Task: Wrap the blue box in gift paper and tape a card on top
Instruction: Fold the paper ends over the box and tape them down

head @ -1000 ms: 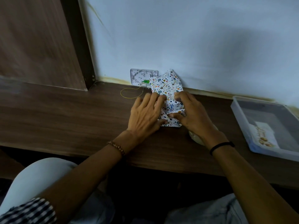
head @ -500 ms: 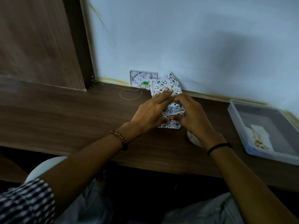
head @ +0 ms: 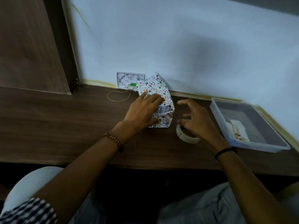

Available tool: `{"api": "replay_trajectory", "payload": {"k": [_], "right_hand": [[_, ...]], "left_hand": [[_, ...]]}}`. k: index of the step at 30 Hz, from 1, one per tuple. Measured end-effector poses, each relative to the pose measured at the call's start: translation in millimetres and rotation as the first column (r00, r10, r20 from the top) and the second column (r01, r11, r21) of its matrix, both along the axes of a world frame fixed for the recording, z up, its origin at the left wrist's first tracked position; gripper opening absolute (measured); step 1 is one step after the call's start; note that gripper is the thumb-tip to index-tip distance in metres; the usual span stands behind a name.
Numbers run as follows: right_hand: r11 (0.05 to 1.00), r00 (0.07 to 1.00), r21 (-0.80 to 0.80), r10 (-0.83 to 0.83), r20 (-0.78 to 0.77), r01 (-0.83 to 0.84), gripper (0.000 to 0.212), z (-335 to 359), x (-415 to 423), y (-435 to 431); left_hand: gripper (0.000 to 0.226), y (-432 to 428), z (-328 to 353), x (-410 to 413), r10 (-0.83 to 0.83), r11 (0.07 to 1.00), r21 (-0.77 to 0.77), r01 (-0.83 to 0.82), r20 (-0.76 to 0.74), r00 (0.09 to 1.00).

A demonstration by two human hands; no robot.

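Looks like we're at the taping step: our right hand (head: 196,122) hovers fingers spread, gripping nothing, over the whitish tape roll (head: 187,137) at the near right, so next we'd guess it's grab and peel. Just left, our left hand (head: 142,113) lies flat, pinning crinkly dotted gift paper (head: 159,94) around the box, mid-desk. The card (head: 237,130) sits in the clear plastic tray (head: 215,109) far right.

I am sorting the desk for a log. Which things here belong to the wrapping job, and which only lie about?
Belong to the job:
parcel, held down by the left hand
tape roll, under the right hand
card in the tray

Only lying about:
yellow wire
wall plate
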State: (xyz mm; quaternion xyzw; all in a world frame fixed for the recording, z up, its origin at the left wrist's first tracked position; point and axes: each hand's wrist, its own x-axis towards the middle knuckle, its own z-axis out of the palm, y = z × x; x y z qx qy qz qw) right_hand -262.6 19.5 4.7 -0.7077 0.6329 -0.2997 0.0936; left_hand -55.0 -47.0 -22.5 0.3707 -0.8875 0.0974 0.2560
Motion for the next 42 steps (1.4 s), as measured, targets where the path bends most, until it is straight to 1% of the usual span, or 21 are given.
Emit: {"api": "replay_trajectory", "payload": {"k": [2,4,7,9,11,16,19,21,24,26,28,29,31,32,33,34,36,37,38,40,42], "right_hand": [[0.998,0.998,0.040,-0.055,-0.038,0.056,0.050,0.7,-11.7,5.7],[0.994,0.996,0.075,-0.072,-0.056,0.076,0.041,-0.3,-21.4,8.2],[0.984,0.995,0.149,-0.092,-0.049,0.098,0.031,-2.4,-30.3,10.6],[0.979,0.991,0.154,-0.131,-0.041,0.136,0.025,-1.7,-36.4,12.6],[0.970,0.983,0.158,-0.179,-0.034,0.182,0.023,-0.3,-42.8,15.6],[0.949,0.954,0.126,-0.274,-0.118,0.288,0.021,-6.4,-60.1,21.1],[0.924,0.934,0.146,-0.340,-0.109,0.353,0.016,-12.9,-63.6,19.0],[0.930,0.941,0.151,-0.322,-0.100,0.334,0.016,-14.9,-57.9,15.2],[0.955,0.964,0.154,-0.238,-0.115,0.254,0.028,-16.2,-46.0,2.9],[0.961,0.977,0.208,-0.150,-0.153,0.181,0.035,-14.0,-39.9,-7.3],[0.956,0.977,0.273,-0.048,-0.206,0.104,0.039,-11.6,-34.9,-15.0],[0.958,0.973,0.278,0.002,-0.231,0.064,0.038,-10.8,-32.1,-17.3],[0.976,0.959,0.216,0.036,-0.282,0.027,0.028,-9.8,-23.4,-18.8],[0.985,0.948,0.170,0.017,-0.319,0.040,0.023,-9.4,-17.9,-16.8],[0.989,0.932,0.134,-0.006,-0.361,0.058,0.024,-9.8,-13.0,-14.3],[0.991,0.912,0.115,-0.022,-0.410,0.076,0.032,-10.9,-8.7,-11.2],[0.980,0.871,0.158,-0.030,-0.491,0.123,0.047,-12.7,-0.2,-4.5],[0.968,0.857,0.193,-0.037,-0.513,0.158,0.049,-13.3,4.5,-1.7],[0.958,0.849,0.211,-0.055,-0.526,0.192,0.048,-15.0,8.5,0.3],[0.952,0.839,0.207,-0.081,-0.539,0.224,0.038,-17.2,17.4,4.7],[0.960,0.829,0.163,-0.103,-0.550,0.227,0.027,-21.0,24.7,10.2]], "left_hand": [[0.078,0.7,2.2,-2.0,0.011,1.000,-0.017,-0.010,0.016,1.000],[0.079,3.1,4.4,-4.6,0.023,0.999,-0.023,-0.023,0.034,0.999],[0.079,5.7,6.8,-6.4,0.052,0.998,-0.040,-0.049,0.067,0.996],[0.079,6.5,8.3,-7.1,0.063,0.997,-0.048,-0.060,0.075,0.995],[0.079,6.8,8.7,-8.1,0.067,0.997,-0.045,-0.063,0.101,0.993],[0.078,7.8,7.6,-11.3,0.098,0.995,-0.026,-0.096,0.159,0.982],[0.077,9.8,8.6,-12.3,0.113,0.994,-0.026,-0.110,0.176,0.978],[0.076,9.8,9.5,-12.0,0.117,0.993,-0.023,-0.115,0.180,0.977],[0.077,9.7,10.0,-11.5,0.119,0.993,-0.019,-0.118,0.185,0.975],[0.077,10.0,9.9,-11.6,0.115,0.993,-0.016,-0.114,0.190,0.975],[0.077,10.1,10.1,-11.8,0.113,0.994,-0.014,-0.112,0.189,0.975],[0.077,10.0,10.3,-11.7,0.113,0.994,-0.015,-0.112,0.189,0.975],[0.077,9.6,10.4,-11.6,0.115,0.993,-0.020,-0.113,0.186,0.976],[0.077,9.5,10.3,-12.1,0.116,0.993,-0.022,-0.114,0.187,0.975],[0.077,9.4,10.2,-12.1,0.118,0.993,-0.023,-0.116,0.191,0.974],[0.077,9.4,10.1,-12.6,0.120,0.993,-0.024,-0.118,0.196,0.973],[0.078,9.3,10.3,-13.3,0.125,0.992,-0.025,-0.122,0.203,0.971],[0.078,9.2,10.5,-13.4,0.127,0.992,-0.025,-0.124,0.209,0.970],[0.078,9.0,10.7,-13.2,0.128,0.992,-0.026,-0.126,0.214,0.968],[0.079,8.9,11.2,-13.1,0.133,0.991,-0.029,-0.130,0.219,0.967],[0.079,9.2,11.5,-13.0,0.136,0.991,-0.031,-0.132,0.222,0.966]]}}
